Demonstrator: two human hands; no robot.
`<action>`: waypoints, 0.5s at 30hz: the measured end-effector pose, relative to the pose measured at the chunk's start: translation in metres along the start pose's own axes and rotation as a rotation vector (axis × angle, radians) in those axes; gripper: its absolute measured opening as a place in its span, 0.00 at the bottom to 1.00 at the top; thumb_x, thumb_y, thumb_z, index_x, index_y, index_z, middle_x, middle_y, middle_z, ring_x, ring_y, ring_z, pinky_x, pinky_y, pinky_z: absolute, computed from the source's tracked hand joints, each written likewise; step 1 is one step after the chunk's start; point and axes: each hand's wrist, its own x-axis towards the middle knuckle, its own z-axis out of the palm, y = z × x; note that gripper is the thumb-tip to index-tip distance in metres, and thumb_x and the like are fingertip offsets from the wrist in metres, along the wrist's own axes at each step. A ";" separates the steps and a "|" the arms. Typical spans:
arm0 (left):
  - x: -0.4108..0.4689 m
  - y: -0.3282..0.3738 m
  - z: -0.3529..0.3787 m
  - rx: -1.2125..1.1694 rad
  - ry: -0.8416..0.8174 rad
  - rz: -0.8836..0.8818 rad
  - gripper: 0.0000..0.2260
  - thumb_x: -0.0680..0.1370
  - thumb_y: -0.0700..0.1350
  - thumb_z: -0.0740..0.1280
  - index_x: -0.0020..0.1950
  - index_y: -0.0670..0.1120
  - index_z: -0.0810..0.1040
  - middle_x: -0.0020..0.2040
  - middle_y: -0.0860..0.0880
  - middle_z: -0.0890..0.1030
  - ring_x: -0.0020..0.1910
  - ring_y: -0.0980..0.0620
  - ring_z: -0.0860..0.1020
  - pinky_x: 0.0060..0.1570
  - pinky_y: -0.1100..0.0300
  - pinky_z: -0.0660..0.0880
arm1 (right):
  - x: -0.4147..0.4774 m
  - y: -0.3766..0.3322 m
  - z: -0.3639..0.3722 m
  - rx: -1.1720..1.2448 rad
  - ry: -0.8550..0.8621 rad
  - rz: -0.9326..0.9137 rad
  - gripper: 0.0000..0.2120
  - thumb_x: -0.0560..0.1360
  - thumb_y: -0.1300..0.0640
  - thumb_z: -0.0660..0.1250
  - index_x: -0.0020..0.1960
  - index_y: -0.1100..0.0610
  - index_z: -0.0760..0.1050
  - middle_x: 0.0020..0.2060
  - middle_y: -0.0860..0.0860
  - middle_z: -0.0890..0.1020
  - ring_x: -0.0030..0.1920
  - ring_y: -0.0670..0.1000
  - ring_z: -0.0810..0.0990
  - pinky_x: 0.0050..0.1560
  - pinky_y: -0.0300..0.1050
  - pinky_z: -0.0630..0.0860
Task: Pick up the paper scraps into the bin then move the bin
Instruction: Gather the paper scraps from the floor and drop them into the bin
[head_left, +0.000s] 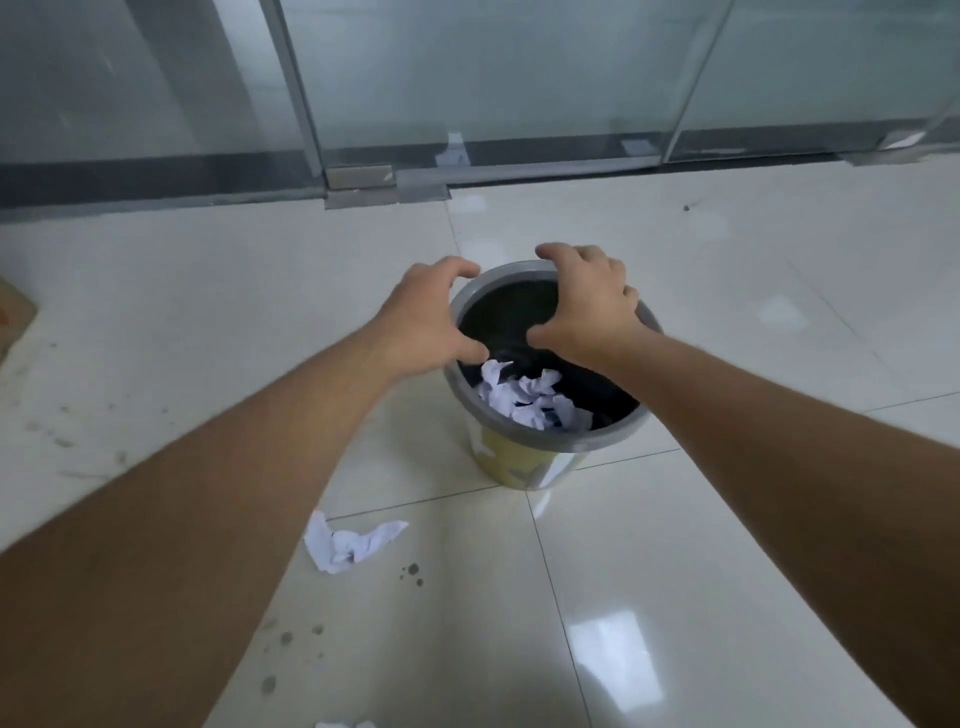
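Observation:
A round bin (540, 470) with a grey rim, black liner and yellowish wall stands on the tiled floor. Several crumpled white paper scraps (530, 402) lie inside it. My left hand (426, 317) curls over the rim's left side, thumb inside and fingers outside. My right hand (587, 301) clasps the far right part of the rim, thumb hanging over the opening. A crumpled paper scrap (348, 543) lies on the floor in front of the bin, to its left. Another scrap (345, 724) peeks in at the bottom edge.
Glass partition panels with metal frames (306, 119) and a dark base strip run across the back. A metal floor bracket (363, 184) sits at the glass foot. Brown cardboard (13, 317) lies at the far left. Dark spots mark the glossy tiles (410, 571).

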 end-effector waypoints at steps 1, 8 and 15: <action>-0.002 -0.013 -0.011 0.053 0.023 -0.014 0.42 0.60 0.43 0.82 0.70 0.54 0.68 0.67 0.45 0.70 0.61 0.44 0.75 0.55 0.49 0.78 | -0.003 -0.016 0.006 0.055 0.033 -0.034 0.40 0.63 0.57 0.76 0.71 0.47 0.64 0.68 0.53 0.68 0.68 0.57 0.64 0.67 0.58 0.63; -0.056 -0.144 -0.021 0.462 -0.202 -0.305 0.48 0.59 0.48 0.82 0.75 0.54 0.62 0.71 0.40 0.66 0.68 0.39 0.67 0.65 0.45 0.71 | -0.075 -0.090 0.105 0.330 -0.048 -0.351 0.30 0.63 0.59 0.72 0.65 0.49 0.71 0.62 0.51 0.71 0.63 0.52 0.69 0.61 0.48 0.69; -0.125 -0.235 0.044 0.433 -0.404 -0.449 0.48 0.61 0.48 0.80 0.76 0.53 0.59 0.68 0.42 0.64 0.63 0.39 0.72 0.61 0.46 0.74 | -0.128 -0.033 0.218 0.253 -0.540 -0.092 0.35 0.65 0.61 0.75 0.69 0.51 0.67 0.62 0.53 0.65 0.58 0.56 0.74 0.51 0.53 0.80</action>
